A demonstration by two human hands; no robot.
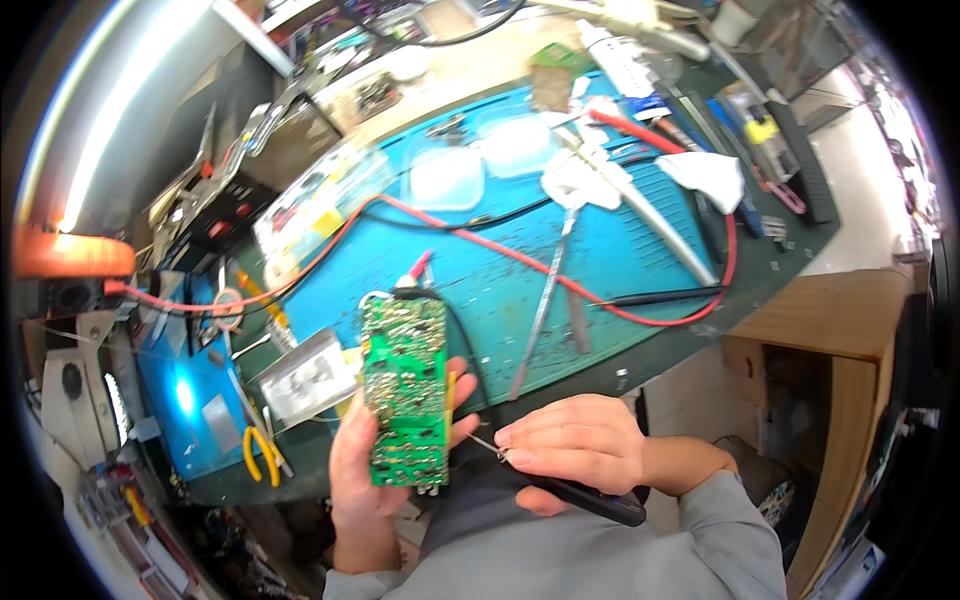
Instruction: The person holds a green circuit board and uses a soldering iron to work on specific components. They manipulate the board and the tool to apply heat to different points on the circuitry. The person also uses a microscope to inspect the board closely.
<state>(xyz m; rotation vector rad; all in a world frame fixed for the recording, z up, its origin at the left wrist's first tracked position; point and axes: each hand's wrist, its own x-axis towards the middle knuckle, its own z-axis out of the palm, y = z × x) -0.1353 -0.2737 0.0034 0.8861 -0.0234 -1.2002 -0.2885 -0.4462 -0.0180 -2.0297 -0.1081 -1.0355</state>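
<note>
My left hand [352, 462] grips a long green circuit board [408, 385] by its sides, solder side up, above the near edge of the bench. The thumb lies along the left side; fingertips show at the right. White and black wires leave the board's far end. My right hand [585, 440] is closed round a slim tool with a black handle [595, 501] and a thin metal tip. That tip points left, close to the board's lower right side and my left fingertips. Whether it touches anything, I cannot tell.
A blue work mat [500, 260] covers the bench, crossed by red cable [510, 262] and black cable. A metal rod [545, 305], a small metal tray [308, 378], yellow-handled pliers [260, 455] and clear plastic lids [445, 178] lie around. Right of the bench stands a wooden cabinet [820, 320].
</note>
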